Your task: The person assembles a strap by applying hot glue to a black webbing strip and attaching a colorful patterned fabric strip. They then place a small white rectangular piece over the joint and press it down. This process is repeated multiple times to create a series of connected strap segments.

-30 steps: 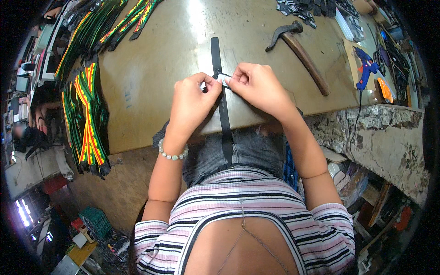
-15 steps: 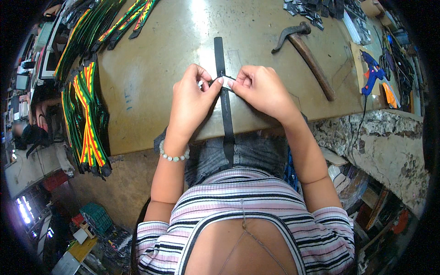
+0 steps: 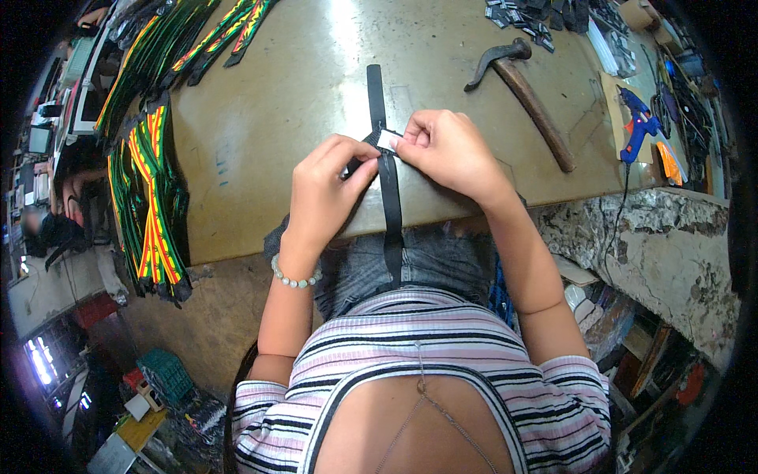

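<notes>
A long black strap (image 3: 392,197) runs from the table over its near edge onto my lap. A small white label (image 3: 387,139) lies on the strap where a short black piece crosses it. My left hand (image 3: 328,186) is closed, thumb and forefinger pinched at the left side of that crossing, on the black strap. From the right, my right hand (image 3: 458,154) presses its thumb on the label's edge with the other fingers curled in. Exactly what lies between the fingertips is partly hidden.
A claw hammer (image 3: 545,118) with a wooden handle lies to the right. Farther right is a blue glue gun (image 3: 636,122) with a cord. Bundles of green, yellow and red straps (image 3: 154,197) hang over the left edge. Small black buckles (image 3: 525,20) are heaped at the far right.
My left hand has drawn slightly left and down from the label, uncovering more of its white face. My right hand stays at the label.
</notes>
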